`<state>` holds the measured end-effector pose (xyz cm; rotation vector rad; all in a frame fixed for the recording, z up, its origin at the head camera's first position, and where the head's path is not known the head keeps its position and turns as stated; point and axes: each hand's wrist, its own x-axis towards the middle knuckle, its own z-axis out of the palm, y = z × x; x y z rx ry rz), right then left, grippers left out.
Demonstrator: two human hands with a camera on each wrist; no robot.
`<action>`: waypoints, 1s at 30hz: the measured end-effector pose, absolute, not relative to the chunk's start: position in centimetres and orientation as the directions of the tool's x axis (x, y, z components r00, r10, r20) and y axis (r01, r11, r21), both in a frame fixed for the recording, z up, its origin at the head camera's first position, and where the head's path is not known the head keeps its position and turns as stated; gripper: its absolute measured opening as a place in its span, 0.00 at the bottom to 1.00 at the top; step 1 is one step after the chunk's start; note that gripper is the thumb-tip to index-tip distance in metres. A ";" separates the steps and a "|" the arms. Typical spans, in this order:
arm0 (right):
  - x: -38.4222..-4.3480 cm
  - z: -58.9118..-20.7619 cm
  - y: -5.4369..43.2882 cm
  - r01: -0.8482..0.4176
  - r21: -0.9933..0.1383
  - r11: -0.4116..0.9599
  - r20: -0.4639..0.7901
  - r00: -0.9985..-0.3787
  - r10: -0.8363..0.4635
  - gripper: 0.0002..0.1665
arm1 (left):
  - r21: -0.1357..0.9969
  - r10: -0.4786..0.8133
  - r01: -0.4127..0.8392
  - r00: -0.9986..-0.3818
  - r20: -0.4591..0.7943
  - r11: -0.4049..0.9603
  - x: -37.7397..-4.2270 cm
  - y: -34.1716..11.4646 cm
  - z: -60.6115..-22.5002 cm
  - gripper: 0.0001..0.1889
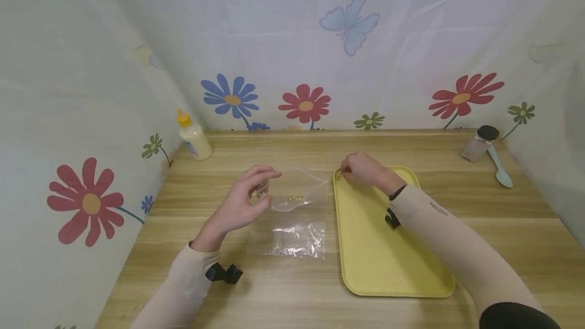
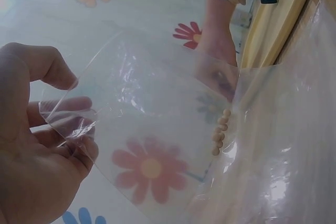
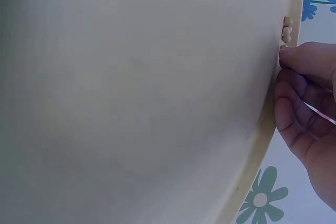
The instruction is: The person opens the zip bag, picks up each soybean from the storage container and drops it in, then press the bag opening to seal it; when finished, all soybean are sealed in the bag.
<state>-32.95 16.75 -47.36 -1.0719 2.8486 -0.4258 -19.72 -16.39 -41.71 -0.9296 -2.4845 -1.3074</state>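
One clear bag (image 1: 299, 237) — between the two hands (image 1: 239, 201) (image 1: 364, 169)

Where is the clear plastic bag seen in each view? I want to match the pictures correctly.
Head: clear plastic bag near the centre, between the left hand and yellow tray.
Left wrist: clear plastic bag, spreading from the left hand to the right edge.
Right wrist: not in this picture.
Shared landmark: the right hand, right of centre, upper right and right edge, in that order.
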 end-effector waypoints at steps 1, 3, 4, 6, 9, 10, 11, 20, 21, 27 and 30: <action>-32.9 -47.3 16.8 -0.633 -0.284 0.720 0.032 -0.757 -0.653 0.08 | 0.679 0.443 0.604 -0.788 0.428 0.417 -19.7 -16.4 -41.7 0.28; -32.8 -47.3 16.7 -0.630 -0.290 0.720 0.031 -0.758 -0.651 0.08 | 0.679 0.444 0.603 -0.788 0.426 0.419 -19.7 -16.4 -41.6 0.28; -32.8 -47.3 16.7 -0.633 -0.291 0.717 0.036 -0.756 -0.653 0.08 | 0.680 0.444 0.602 -0.789 0.425 0.419 -19.7 -16.4 -41.7 0.28; -32.8 -47.3 16.7 -0.634 -0.292 0.716 0.042 -0.756 -0.653 0.07 | 0.683 0.444 0.601 -0.789 0.424 0.415 -19.6 -16.5 -41.7 0.28; -32.7 -47.2 16.6 -0.633 -0.296 0.715 0.058 -0.759 -0.648 0.07 | 0.684 0.443 0.602 -0.788 0.427 0.412 -19.6 -16.5 -41.8 0.28; -32.6 -47.1 16.5 -0.634 -0.299 0.714 0.064 -0.760 -0.647 0.07 | 0.684 0.443 0.603 -0.788 0.428 0.411 -19.6 -16.5 -41.8 0.28; -32.6 -47.1 16.5 -0.629 -0.303 0.716 0.068 -0.764 -0.642 0.06 | 0.684 0.442 0.603 -0.788 0.429 0.410 -19.6 -16.5 -41.8 0.28; -31.7 -46.3 16.7 -0.604 -0.337 0.722 0.133 -0.790 -0.599 0.07 | 0.676 0.450 0.603 -0.788 0.420 0.425 -19.6 -16.3 -41.4 0.28; -31.6 -46.1 16.7 -0.606 -0.342 0.718 0.145 -0.789 -0.597 0.08 | 0.675 0.451 0.604 -0.787 0.421 0.424 -19.6 -16.3 -41.4 0.28; -30.7 -45.0 16.5 -0.626 -0.356 0.694 0.210 -0.777 -0.593 0.06 | 0.673 0.451 0.607 -0.785 0.425 0.423 -19.7 -16.4 -41.4 0.28; -30.5 -44.7 16.4 -0.631 -0.356 0.690 0.225 -0.774 -0.592 0.06 | 0.676 0.448 0.602 -0.788 0.421 0.424 -19.6 -16.4 -41.4 0.28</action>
